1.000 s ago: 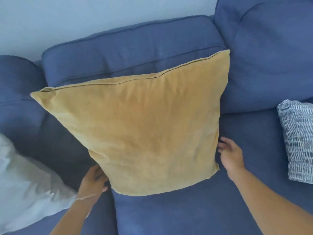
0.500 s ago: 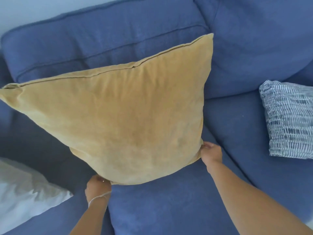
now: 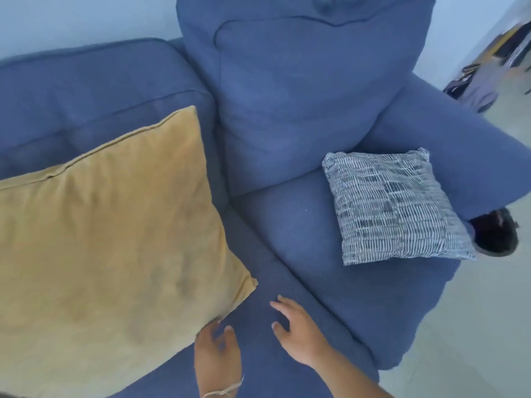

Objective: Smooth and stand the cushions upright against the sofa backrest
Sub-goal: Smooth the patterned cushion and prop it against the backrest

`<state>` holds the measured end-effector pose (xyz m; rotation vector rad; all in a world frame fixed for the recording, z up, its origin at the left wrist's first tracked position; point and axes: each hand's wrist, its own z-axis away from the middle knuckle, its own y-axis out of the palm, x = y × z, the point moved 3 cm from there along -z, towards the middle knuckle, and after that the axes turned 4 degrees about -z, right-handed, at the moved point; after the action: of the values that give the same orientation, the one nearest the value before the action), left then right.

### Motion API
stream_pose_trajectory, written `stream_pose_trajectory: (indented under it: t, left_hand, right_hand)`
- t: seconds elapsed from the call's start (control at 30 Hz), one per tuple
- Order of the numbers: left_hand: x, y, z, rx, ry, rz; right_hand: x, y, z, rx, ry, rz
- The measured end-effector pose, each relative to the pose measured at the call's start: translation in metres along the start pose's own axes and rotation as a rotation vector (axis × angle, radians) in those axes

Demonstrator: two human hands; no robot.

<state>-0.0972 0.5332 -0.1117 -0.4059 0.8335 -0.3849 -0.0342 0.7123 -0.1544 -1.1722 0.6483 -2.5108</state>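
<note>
A large mustard-yellow cushion [image 3: 109, 248] leans upright against the blue sofa backrest [image 3: 94, 101] on the left. My left hand [image 3: 218, 351] hovers just off its lower right corner, fingers apart, holding nothing. My right hand [image 3: 296, 331] is open over the seat [image 3: 301, 234] a little further right, clear of the cushion. A smaller blue-and-white patterned cushion [image 3: 393, 208] lies tilted on the right seat, resting against the armrest [image 3: 448, 145].
The right backrest cushion [image 3: 290, 96] stands tall behind the right seat. A dark object [image 3: 497, 234] sits beyond the patterned cushion at the sofa's right edge. Pale floor [image 3: 474, 326] runs along the right, with blurred clutter [image 3: 488, 73] far back.
Both hands have let go of the yellow cushion, which now leans on the backrest. The view has swung right, bringing the patterned cushion and armrest into fuller sight.
</note>
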Motion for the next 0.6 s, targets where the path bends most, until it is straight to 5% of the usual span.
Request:
stream_pose_trajectory:
  t: [0.27, 0.4, 0.5, 0.6]
  left_hand:
    - [-0.119, 0.183, 0.007, 0.185, 0.392, -0.166]
    - [-0.219, 0.304, 0.018, 0.257, 0.729, -0.312]
    - [-0.289, 0.367, 0.02, 0.134, 0.957, -0.461]
    - [-0.304, 0.409, 0.014, 0.034, 1.011, -0.654]
  right_hand:
    - [-0.003, -0.242, -0.073, -0.716, -0.199, -0.028]
    - [-0.052, -0.367, -0.123, -0.687, -0.285, 0.245]
    - [-0.106, -0.431, -0.146, -0.72, -0.253, 0.414]
    - [-0.176, -0.444, -0.16, -0.43, -0.045, 0.566]
